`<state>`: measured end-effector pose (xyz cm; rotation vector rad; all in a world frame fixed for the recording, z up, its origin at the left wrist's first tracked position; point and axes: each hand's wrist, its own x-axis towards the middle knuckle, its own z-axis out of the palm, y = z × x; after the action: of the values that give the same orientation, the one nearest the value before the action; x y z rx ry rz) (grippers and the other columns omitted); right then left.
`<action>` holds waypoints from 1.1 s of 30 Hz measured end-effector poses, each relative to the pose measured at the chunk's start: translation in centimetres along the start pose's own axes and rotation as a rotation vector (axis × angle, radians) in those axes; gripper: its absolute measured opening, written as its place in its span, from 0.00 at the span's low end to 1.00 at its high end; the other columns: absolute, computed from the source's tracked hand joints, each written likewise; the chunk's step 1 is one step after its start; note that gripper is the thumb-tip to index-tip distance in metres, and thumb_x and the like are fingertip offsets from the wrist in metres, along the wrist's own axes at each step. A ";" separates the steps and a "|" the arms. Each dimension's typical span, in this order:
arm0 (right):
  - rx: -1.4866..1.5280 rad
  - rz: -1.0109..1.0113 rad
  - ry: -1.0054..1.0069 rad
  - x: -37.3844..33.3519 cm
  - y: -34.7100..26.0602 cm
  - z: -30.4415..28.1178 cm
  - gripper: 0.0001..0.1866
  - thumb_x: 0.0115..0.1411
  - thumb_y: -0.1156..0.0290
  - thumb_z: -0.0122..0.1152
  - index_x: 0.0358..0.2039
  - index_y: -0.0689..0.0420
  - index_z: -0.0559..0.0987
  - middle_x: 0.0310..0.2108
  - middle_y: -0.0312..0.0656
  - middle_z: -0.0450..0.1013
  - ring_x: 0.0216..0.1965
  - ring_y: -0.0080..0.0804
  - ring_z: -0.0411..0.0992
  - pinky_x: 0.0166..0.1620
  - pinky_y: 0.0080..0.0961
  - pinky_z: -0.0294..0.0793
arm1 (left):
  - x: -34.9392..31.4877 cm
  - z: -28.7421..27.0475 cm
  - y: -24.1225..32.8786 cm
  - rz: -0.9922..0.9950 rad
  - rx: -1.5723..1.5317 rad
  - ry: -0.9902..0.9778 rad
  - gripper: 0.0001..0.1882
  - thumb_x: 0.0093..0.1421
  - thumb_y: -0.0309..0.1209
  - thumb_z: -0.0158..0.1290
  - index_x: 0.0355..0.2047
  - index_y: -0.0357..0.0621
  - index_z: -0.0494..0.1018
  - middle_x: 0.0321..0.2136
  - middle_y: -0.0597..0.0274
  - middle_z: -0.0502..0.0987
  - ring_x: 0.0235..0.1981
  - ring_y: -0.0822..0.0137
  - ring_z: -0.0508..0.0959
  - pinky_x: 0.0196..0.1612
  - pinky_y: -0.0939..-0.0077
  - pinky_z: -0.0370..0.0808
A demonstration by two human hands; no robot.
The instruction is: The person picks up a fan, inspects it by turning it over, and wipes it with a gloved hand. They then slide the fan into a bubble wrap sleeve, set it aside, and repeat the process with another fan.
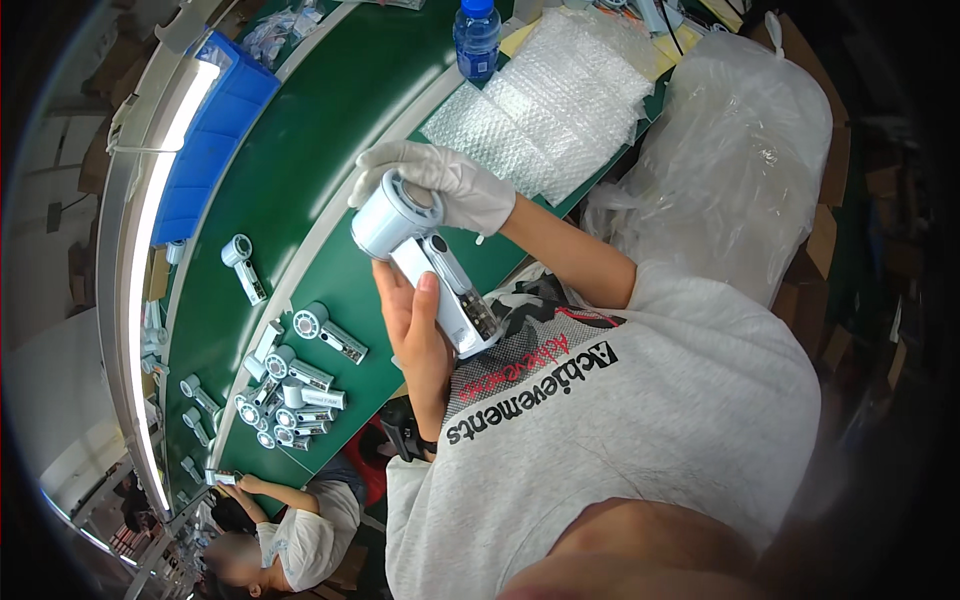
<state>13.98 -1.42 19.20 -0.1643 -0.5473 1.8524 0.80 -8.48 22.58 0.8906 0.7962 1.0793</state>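
Note:
A light-blue handheld fan [385,225] is held in front of my chest, tilted, with its round head up and its handle down toward me. Part of the handle's side stands uncovered, and a circuit board shows there. My bare left hand [412,325] wraps the handle from below, the thumb lying on its pale face. A dark band circles that wrist. My right hand [445,185], in a white glove, is at the fan's head, fingers curved over its far side. Some of the gloved fingers are hidden behind the head.
Several similar fans [285,390] lie grouped on the green bench [345,90]. Beyond the raised rail lies a single fan [242,268]. Bubble wrap [545,105], a blue-capped bottle [477,45], a plastic bag [740,160] and a blue bin [205,145] surround me. A co-worker [310,530] sits lower left.

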 end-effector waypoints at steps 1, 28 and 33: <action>-0.005 0.000 0.007 -0.3 0.0 -0.1 0.16 0.51 0.75 0.55 0.42 0.59 0.72 0.36 0.39 0.72 0.39 0.23 0.70 0.45 0.19 0.69 | -0.1 0.2 0.1 0.016 0.063 0.027 0.28 0.57 0.25 0.44 0.55 0.33 0.46 0.48 0.47 0.60 0.50 0.61 0.63 0.51 0.71 0.61; -0.923 -0.017 -0.116 0.2 -0.2 3.4 0.50 0.41 0.70 0.66 0.61 0.52 0.45 0.42 0.42 0.70 0.44 0.31 0.68 0.49 0.25 0.66 | 2.4 -0.6 -0.9 -0.275 -0.704 0.245 0.32 0.59 0.55 0.30 0.48 0.39 0.62 0.39 0.49 0.70 0.38 0.57 0.73 0.43 0.63 0.71; -1.135 -0.311 -0.179 -1.2 0.2 3.7 0.54 0.39 0.74 0.68 0.61 0.54 0.42 0.39 0.40 0.71 0.43 0.30 0.68 0.48 0.26 0.67 | 2.0 -1.5 -2.2 -0.146 -0.626 0.152 0.29 0.60 0.51 0.30 0.47 0.38 0.62 0.37 0.48 0.71 0.37 0.57 0.73 0.43 0.66 0.71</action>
<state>12.82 -3.60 22.18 -0.6212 -1.6063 1.0782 0.83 -6.76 19.76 0.2216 0.5799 1.1788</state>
